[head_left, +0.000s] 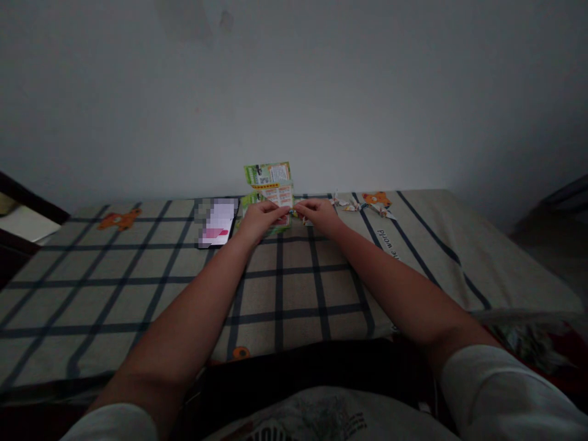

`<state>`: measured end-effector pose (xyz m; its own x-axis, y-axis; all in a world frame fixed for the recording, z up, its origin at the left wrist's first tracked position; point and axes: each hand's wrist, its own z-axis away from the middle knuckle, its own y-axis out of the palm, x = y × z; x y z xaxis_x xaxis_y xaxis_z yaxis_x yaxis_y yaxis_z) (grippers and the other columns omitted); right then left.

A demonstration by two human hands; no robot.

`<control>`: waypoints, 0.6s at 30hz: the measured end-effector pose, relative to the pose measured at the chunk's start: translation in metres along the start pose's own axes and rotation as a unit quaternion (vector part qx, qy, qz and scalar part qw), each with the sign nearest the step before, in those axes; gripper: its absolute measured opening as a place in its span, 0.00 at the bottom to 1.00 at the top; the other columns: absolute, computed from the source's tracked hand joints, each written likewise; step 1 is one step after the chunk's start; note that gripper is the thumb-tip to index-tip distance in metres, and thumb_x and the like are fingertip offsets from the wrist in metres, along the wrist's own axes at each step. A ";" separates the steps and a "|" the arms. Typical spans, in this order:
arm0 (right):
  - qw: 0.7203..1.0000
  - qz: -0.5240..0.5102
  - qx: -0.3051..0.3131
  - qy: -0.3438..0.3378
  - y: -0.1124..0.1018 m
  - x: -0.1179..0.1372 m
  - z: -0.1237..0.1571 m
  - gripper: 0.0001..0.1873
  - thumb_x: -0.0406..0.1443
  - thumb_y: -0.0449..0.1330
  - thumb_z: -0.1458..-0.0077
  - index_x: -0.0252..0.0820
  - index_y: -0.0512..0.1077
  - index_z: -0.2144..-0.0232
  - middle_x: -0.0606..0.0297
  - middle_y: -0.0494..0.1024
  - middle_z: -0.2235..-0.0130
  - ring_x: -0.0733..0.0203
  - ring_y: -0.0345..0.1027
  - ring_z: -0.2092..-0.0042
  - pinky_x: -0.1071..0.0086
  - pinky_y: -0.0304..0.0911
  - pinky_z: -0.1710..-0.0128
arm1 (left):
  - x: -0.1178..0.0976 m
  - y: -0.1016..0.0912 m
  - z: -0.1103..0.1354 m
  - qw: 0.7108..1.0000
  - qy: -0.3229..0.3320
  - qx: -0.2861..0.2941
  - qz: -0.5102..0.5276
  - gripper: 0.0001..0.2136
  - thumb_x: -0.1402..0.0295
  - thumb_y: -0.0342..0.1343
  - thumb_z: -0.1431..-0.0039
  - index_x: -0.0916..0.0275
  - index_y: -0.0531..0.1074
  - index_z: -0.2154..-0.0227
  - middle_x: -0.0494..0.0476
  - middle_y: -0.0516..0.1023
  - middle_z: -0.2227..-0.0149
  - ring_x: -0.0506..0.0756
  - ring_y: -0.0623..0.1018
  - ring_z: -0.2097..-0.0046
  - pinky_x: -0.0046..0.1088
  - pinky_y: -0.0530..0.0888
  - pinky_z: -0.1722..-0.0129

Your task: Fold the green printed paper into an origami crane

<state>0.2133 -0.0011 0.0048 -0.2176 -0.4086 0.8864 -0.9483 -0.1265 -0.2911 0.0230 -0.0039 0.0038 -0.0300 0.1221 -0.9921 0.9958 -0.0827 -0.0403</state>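
Well, from where I stand, both grips look narrow: the left hand and the right hand meet thumb-to-forefinger on a small, multicoloured, crinkled scrap, mostly hidden by the fingertips. It sits right between them, in front of a green-and-white printed, creased packet. I'd judge this calls for a light pinch near each end, wrists low, and small, even movements so the thin material doesn't tear.

Right of the grip, a row of white-and-orange twisted wrappers lies just beyond the right hand. Left of it, a flat black-edged phone rests near the left hand, its lit screen partly blurred out. Beneath everything, a beige cloth with dark blue checks covers the surface. Behind the grip rises a plain grey wall, and the room is dim.
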 end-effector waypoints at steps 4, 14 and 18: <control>1.000 -0.007 -0.004 0.009 0.000 -0.001 -0.001 0.19 0.49 0.62 0.51 0.38 0.78 0.73 0.64 0.78 0.73 0.64 0.66 0.69 0.69 0.61 0.65 | 0.002 -0.001 0.001 0.999 0.005 0.017 -0.032 0.18 0.53 0.70 0.59 0.65 0.78 0.75 0.57 0.81 0.72 0.53 0.79 0.71 0.28 0.75 0.67; 0.998 -0.042 0.025 0.037 0.000 -0.003 0.001 0.21 0.52 0.63 0.53 0.39 0.79 0.71 0.64 0.78 0.73 0.65 0.65 0.72 0.70 0.59 0.71 | 0.000 -0.002 -0.001 1.000 -0.014 -0.006 -0.001 0.18 0.54 0.70 0.59 0.65 0.77 0.75 0.59 0.81 0.72 0.53 0.78 0.71 0.30 0.75 0.65; 0.999 -0.025 0.021 0.035 0.001 -0.002 0.001 0.20 0.50 0.64 0.53 0.39 0.80 0.70 0.64 0.78 0.73 0.65 0.65 0.71 0.70 0.60 0.69 | 0.001 -0.001 -0.001 1.000 -0.017 -0.005 0.012 0.20 0.53 0.71 0.61 0.66 0.77 0.74 0.59 0.81 0.71 0.53 0.78 0.71 0.31 0.76 0.64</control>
<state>0.2133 -0.0012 0.0024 -0.1875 -0.3375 0.9225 -0.9482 -0.1831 -0.2597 0.0223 -0.0024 0.0031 -0.0079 0.0862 -0.9962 0.9970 -0.0754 -0.0144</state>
